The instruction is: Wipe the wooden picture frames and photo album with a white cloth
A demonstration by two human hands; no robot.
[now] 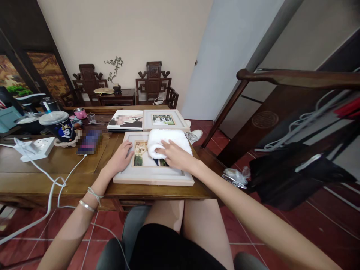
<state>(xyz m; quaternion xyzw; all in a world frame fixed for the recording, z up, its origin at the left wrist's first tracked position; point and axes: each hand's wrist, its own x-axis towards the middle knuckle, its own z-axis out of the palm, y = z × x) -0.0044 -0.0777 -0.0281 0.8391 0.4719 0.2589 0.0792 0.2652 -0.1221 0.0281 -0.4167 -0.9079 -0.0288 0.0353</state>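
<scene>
The near light-wood picture frame (153,180) lies flat on the wooden desk (84,176), its front border just behind the desk's front edge and its right border near the desk's right end, so little tabletop shows on those two sides. To its left, a wider strip of wood lies between it and the smartphone (89,143), whose white charging cable (74,167) runs forward over the front edge. Past the phone, farther left of the frame, sits a power strip (36,148). Behind the frame, a second picture frame (164,119) and a large portrait print (126,119) leave hardly any gap. The left hand (121,156) rests over the frame's left border, fingers loosely extended, gripping nothing visible. The right hand (171,152) lies on a folded white cloth (178,137) over the frame's right half, fingers partly spread; whether it pinches the cloth, I cannot tell.
</scene>
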